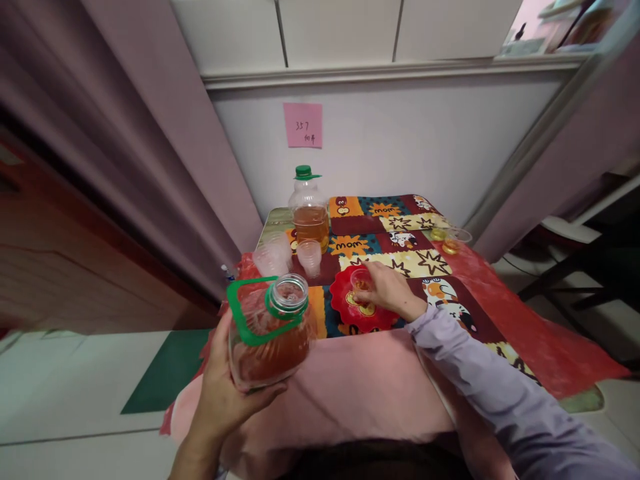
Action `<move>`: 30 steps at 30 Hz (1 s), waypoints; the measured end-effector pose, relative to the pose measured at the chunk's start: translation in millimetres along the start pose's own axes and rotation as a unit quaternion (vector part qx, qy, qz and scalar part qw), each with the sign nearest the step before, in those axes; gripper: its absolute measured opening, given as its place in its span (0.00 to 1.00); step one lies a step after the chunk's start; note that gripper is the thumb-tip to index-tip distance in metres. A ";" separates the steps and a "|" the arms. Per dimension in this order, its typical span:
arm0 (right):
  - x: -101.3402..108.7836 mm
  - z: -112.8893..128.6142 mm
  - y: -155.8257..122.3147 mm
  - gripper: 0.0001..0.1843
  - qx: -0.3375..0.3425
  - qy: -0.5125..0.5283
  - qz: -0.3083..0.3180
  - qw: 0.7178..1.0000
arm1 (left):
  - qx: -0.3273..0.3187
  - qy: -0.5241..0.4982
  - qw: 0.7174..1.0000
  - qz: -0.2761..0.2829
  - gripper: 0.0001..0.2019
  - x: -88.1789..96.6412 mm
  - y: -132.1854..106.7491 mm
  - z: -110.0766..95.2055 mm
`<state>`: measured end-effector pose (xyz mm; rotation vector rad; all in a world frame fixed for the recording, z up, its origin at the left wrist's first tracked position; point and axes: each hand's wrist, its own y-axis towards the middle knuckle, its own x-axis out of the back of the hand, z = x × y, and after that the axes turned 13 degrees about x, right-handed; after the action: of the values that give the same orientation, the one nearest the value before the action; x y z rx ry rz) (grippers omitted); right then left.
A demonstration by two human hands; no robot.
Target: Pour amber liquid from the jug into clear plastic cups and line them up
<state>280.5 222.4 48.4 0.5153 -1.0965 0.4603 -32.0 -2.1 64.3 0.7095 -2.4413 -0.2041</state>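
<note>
Jug [270, 360] rests in my left hand [220, 393], which wraps around its side and base; its mouth [290, 291] is uncapped. My right hand [389, 288] pinches a cup [360, 279] over the plate [344, 315] on the table [273, 219]; whether those two touch, I cannot tell. I'd do best supporting the jug's weight from below, holding the cup upright and still, and keeping any tilt slow.

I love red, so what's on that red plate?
A yellow pattern shows on the plate. The right hand holds a clear cup over it; I can't see what they cover.
</note>
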 end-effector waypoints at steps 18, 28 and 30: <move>10.5 -23.5 -22.7 0.31 0.021 0.028 -0.052 0.998 | 0.000 0.031 0.999 0.030 0.66 2.7 4.9 -14.8; 13.7 -25.3 -36.7 0.48 0.045 0.063 -0.048 0.996 | -0.009 0.035 0.999 0.017 0.70 1.7 3.2 -6.7; 26.3 -28.9 -37.2 0.44 0.050 0.070 -0.043 0.995 | -0.022 0.048 0.998 0.015 0.70 2.3 2.6 -3.5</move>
<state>333.0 212.7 55.9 0.6076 -0.9175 0.4709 -32.8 -1.1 69.1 0.6472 -2.3469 -0.2055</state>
